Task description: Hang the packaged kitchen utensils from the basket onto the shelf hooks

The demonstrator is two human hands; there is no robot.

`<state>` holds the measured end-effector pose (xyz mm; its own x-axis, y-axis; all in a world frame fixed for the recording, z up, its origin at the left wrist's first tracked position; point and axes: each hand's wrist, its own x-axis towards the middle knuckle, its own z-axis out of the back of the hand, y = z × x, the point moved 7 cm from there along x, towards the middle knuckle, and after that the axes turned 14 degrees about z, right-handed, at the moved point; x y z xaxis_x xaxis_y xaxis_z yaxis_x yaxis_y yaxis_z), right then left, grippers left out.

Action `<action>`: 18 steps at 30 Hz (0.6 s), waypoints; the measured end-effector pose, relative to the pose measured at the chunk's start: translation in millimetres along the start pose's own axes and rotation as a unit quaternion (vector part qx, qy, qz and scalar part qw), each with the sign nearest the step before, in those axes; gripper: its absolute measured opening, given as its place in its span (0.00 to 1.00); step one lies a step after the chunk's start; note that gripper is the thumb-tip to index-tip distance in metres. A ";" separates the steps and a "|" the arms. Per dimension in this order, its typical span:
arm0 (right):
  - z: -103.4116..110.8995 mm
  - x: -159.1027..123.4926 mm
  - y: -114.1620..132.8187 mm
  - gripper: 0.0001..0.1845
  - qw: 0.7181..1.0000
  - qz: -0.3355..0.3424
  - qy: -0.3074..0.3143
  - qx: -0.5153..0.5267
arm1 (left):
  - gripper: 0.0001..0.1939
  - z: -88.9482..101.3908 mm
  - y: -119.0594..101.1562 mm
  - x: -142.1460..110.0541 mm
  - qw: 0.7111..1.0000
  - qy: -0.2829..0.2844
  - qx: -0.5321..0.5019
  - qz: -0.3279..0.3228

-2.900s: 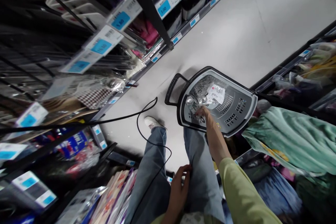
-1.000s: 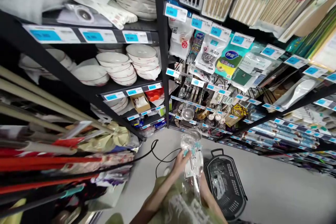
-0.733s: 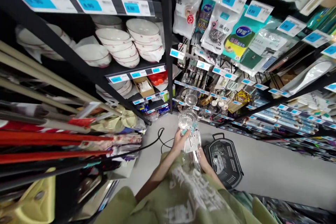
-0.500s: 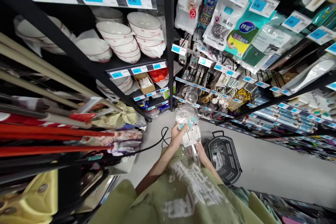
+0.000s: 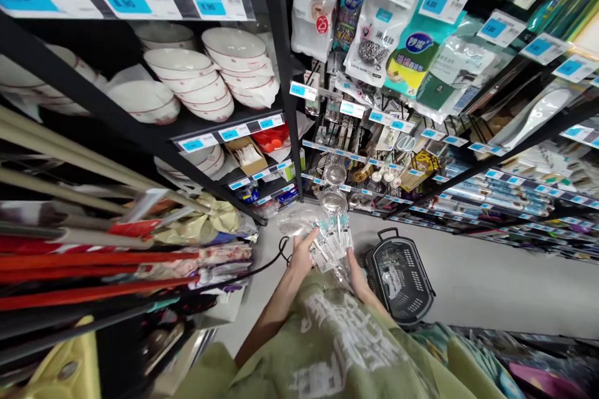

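Several packaged mesh strainers (image 5: 299, 223), round-headed and in clear plastic with white and teal cards, fan out in front of my chest. My left hand (image 5: 303, 252) is closed on them from the left, its thumb over the cards. On the other side my right hand (image 5: 357, 271) grips the edge of another packaged strainer (image 5: 334, 202), whose round head points toward the shelves. The handles overlap between my hands, so their exact split is hard to see. Most of my fingers are hidden behind the packs.
On the floor to the right stands a black shopping basket (image 5: 406, 274) with clear-wrapped goods inside. Stacked bowls (image 5: 189, 84) fill the shelf at upper left. Hanging packs (image 5: 412, 43) line the rack ahead. Mop handles (image 5: 103, 262) jut in from the left.
The strainers, stacked together before, are now spread apart, with one swung out to the left by my left hand. My view has shifted slightly to the right.
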<state>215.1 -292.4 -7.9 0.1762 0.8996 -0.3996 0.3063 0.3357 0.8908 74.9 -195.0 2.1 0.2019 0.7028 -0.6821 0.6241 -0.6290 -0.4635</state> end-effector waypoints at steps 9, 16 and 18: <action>-12.0 -4.9 2.8 0.28 0.978 0.104 0.050 -0.172 | 0.06 -1.2 -10.2 -15.4 0.973 0.179 -0.126 0.079; 7.9 -12.4 -9.7 0.35 0.985 0.084 -0.035 -0.144 | 0.15 9.2 9.3 -8.0 0.960 0.195 -0.141 0.142; 24.6 -11.9 -9.6 0.35 0.984 0.081 -0.099 -0.127 | 0.15 8.1 17.1 -2.5 0.966 0.177 -0.109 0.151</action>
<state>233.1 -313.1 -17.0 0.3902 0.8830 -0.2608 0.0204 0.2749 0.9613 78.9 -210.2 -8.7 0.6213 0.5919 -0.5135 0.6329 -0.7654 -0.1165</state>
